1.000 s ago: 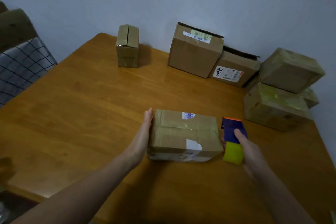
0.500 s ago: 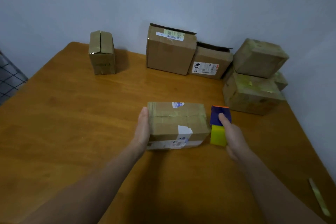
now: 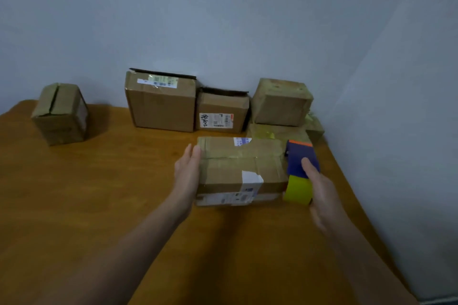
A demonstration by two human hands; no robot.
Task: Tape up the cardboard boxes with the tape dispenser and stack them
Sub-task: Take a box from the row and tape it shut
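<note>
Flat cardboard box (image 3: 241, 171) right of centre on the wooden table (image 3: 99, 205), brown tape along its top seam, a torn white label folded over its near edge. Pressed against its left end, the left hand (image 3: 187, 173), fingers straight and together, curled round nothing. Tight against its right end, the tape dispenser (image 3: 301, 166): blue body, orange far edge, yellow-green roll at the near end. Gripped from the right by the right hand (image 3: 324, 195), forefinger laid along the blue body, the other fingers hidden behind the roll. Just beyond the dispenser, at the far right, two taped boxes in a stack: upper box (image 3: 281, 104) set askew on lower box (image 3: 272, 132), a smaller box (image 3: 314, 129) peeping out at their right. Left of the stack, against the pale wall (image 3: 223, 20), a medium box (image 3: 221, 111) with a printed label and a raised flap, touching a large box (image 3: 161, 104) with a label strip near its top. Well apart at the far left, a small box (image 3: 60, 114) alone, top flaps parted along the seam
</note>
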